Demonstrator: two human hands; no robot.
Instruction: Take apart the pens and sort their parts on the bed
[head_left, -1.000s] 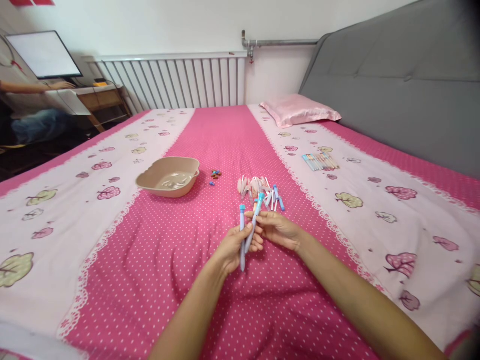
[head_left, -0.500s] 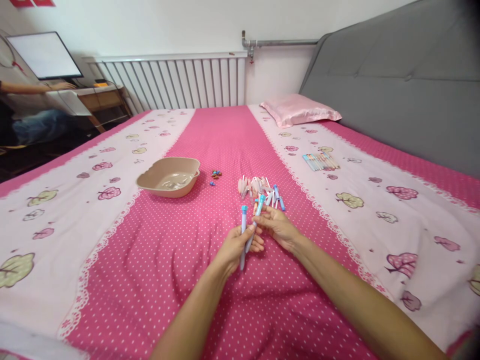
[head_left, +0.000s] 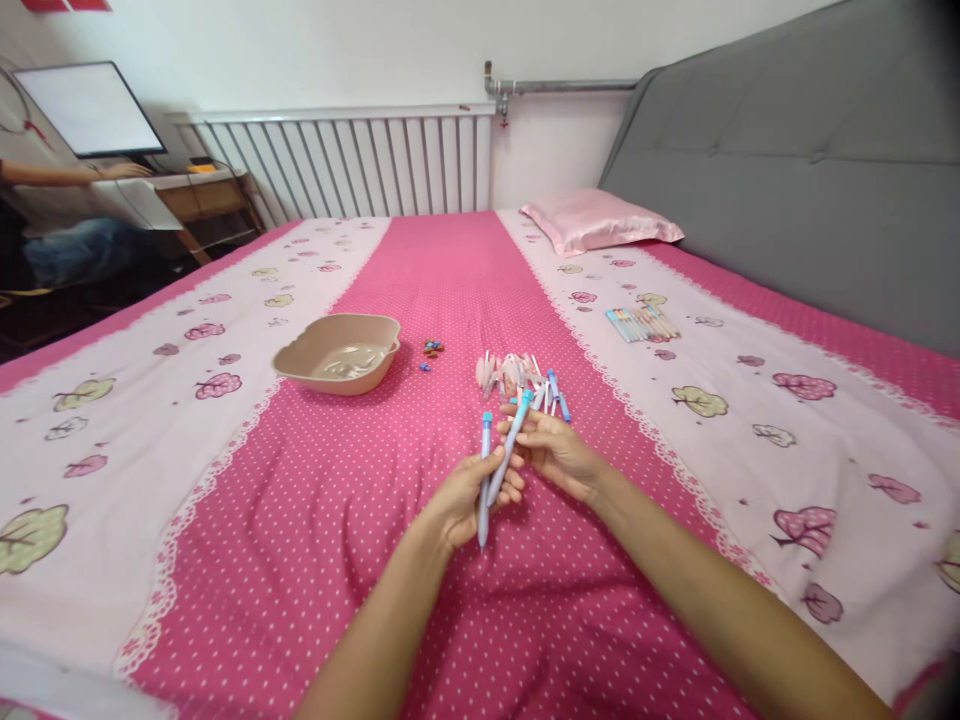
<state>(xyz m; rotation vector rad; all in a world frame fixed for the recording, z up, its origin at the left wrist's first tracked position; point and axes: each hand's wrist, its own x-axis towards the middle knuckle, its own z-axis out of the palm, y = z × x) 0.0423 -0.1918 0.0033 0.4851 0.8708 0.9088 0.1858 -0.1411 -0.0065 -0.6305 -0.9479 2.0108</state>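
My left hand [head_left: 463, 497] is closed around a slim pale-lavender pen [head_left: 486, 440] with a blue top, held nearly upright with its tip pointing down. A second pen [head_left: 515, 430], also blue-topped, leans to the right across the left fingers. My right hand [head_left: 561, 452] pinches this second pen near its upper part. Just beyond the hands lies a loose pile of pink and white pen parts [head_left: 512, 372], with blue-violet pieces [head_left: 555, 392] at its right side. The hands partly cover the near edge of the pile.
A beige basin [head_left: 300, 362] with pale pieces inside stands left on the pink bedspread [head_left: 442, 270]. Small blue and brown bits [head_left: 433, 348] lie beside it. A row of pens [head_left: 643, 323] and a pillow [head_left: 600, 220] are at right. Another person's arm [head_left: 60, 175] rests at a desk.
Both pens have shifted slightly within the hands, and the second pen's top has moved a little to the right. An orange piece seen beside the right fingers is now hidden.
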